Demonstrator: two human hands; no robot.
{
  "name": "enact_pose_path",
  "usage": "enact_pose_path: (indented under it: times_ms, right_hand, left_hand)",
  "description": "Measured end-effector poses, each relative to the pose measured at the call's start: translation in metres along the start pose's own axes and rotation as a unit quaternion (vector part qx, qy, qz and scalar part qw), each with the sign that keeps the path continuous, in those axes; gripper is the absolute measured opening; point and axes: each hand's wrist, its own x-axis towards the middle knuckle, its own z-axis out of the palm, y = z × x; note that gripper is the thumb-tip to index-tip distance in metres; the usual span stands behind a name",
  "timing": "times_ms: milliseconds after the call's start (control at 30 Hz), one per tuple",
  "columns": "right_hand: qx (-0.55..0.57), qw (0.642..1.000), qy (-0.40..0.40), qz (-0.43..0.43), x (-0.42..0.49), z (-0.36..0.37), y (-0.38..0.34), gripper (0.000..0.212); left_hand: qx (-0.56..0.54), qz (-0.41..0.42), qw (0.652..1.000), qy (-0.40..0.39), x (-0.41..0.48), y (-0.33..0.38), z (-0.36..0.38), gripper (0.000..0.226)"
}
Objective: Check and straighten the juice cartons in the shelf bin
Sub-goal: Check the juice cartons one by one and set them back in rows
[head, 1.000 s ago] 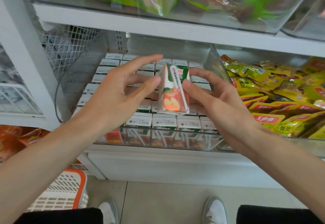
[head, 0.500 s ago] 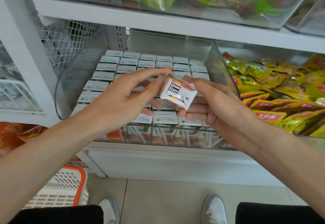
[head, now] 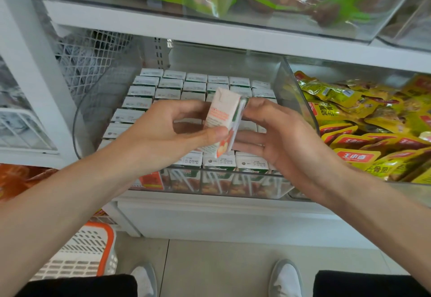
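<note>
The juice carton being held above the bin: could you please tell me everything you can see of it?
The juice carton is a small, box-shaped pack, seemingly of coated card, with a pale pink side panel of orange print, a green edge and fruit artwork near its lower end. A white straw runs along one face. It looks intact and is tilted, its top leaning away. It is lifted above the rows of cartons in the clear bin, pinched between the left hand and the right hand, touching nothing else.
</note>
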Motion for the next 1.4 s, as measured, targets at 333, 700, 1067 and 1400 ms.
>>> enact_pose_path:
  times_ms: [333, 700, 1067, 1400]
  right_hand:
    - [-0.151, 0.980, -0.007, -0.133, 0.000, -0.002, 0.008, 0.054]
    - [-0.206, 0.958, -0.003, -0.199, 0.003, -0.004, 0.015, 0.065]
    - [-0.116, 0.991, 0.009, -0.064, 0.004, -0.001, 0.007, 0.051]
    - [-0.197, 0.957, -0.006, -0.211, 0.000, -0.001, 0.011, 0.040]
  left_hand:
    - [0.037, 0.046, 0.997, 0.043, 0.006, -0.004, 0.000, 0.069]
    - [0.127, 0.069, 0.986, 0.085, 0.003, 0.000, 0.002, 0.058]
    - [0.202, 0.106, 0.961, 0.156, 0.005, -0.005, -0.003, 0.059]
    - [0.216, 0.120, 0.963, 0.111, 0.006, -0.008, -0.013, 0.066]
